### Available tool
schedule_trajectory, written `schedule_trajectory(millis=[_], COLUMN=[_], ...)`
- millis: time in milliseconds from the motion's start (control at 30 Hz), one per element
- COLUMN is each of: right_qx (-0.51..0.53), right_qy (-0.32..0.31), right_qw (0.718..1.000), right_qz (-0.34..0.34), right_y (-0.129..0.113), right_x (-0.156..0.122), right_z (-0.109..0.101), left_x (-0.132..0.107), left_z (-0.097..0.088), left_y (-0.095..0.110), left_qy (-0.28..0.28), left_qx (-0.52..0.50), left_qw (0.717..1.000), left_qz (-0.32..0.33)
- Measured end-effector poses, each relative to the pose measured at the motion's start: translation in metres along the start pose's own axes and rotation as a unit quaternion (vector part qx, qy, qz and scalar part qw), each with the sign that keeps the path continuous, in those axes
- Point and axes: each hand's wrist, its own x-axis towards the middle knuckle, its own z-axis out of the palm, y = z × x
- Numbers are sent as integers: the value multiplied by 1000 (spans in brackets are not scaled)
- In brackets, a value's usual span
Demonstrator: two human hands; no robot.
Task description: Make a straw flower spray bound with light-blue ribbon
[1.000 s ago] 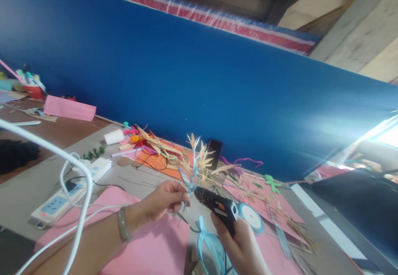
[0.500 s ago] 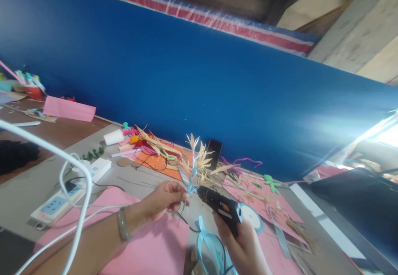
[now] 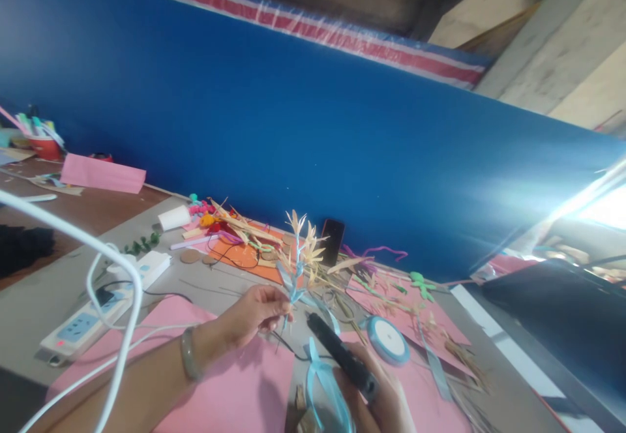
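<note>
My left hand (image 3: 264, 312) pinches the stem of a handmade flower stalk (image 3: 297, 263), with pale straw-like petals and light blue ribbon wound along it. The stalk stands upright above the desk. My right hand (image 3: 374, 387) grips a black hot glue gun (image 3: 345, 358), its nozzle pointing up and left, a short gap away from the stem. Loose light blue ribbon (image 3: 323, 387) lies beside and partly behind the right hand. A ribbon spool (image 3: 388, 340) rests just beyond that hand.
A white power strip (image 3: 105, 309) and a looping white cable (image 3: 132, 276) are at left. Pink paper sheets (image 3: 235, 387) cover parts of the desk. Toward the blue partition (image 3: 293, 107) lie dried husks, an orange sheet (image 3: 229, 257) and a phone (image 3: 333, 240). A dark screen-like panel (image 3: 562, 315) is at right.
The glue gun has pulled back from the stem, down and slightly left, and rolled in my right hand. The ribbon spool shows more fully. My left hand still holds the stalk.
</note>
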Motion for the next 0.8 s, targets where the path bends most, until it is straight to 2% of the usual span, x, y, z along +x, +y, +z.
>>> schedule_trajectory(millis=[133,367,800], right_qx=[0,-13,-10], right_qy=[-40,-57,-20], right_qw=[999,998,1000], right_qz=[-5,-11,20], right_y=[2,14,4], right_x=[5,11,15], right_z=[8,11,12], left_x=[0,-1,0], left_z=[-1,0,0], left_y=[-2,-2,-1], left_qy=[-5,-24,-16], left_qx=[19,8,23], left_qw=[1000,999,999], left_qz=[7,25,24])
